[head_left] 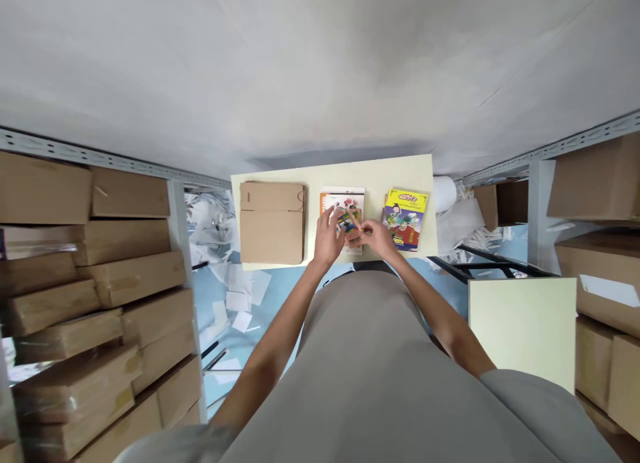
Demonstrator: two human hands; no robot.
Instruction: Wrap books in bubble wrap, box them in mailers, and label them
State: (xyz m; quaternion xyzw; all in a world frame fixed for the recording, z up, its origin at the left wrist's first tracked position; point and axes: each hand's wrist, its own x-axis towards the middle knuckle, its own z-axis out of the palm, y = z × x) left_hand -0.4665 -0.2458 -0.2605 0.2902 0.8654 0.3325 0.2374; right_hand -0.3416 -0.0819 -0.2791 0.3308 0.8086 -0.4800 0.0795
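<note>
A small colourful pack [349,222], blue and yellow with an orange-pink lower part, is between my hands in the middle of the table [373,176]. My left hand [329,238] grips its left side with curled fingers. My right hand [379,238] has its fingers pinched at the pack's right edge; what exactly lies between the fingertips is too small to tell. Beneath the pack lies a stack of books or notebooks [330,200] with an orange and white cover, partly hidden by my hands. Just right of my right hand is a pile of yellow and purple books [406,216].
Folded flat cardboard boxes [273,233] lie on the table's left part. A white roll [444,194] stands beyond its right edge. Shelves of cardboard boxes [140,276] flank both sides. Scattered paper [240,300] covers the blue floor, and a pale stool top [523,330] is at right.
</note>
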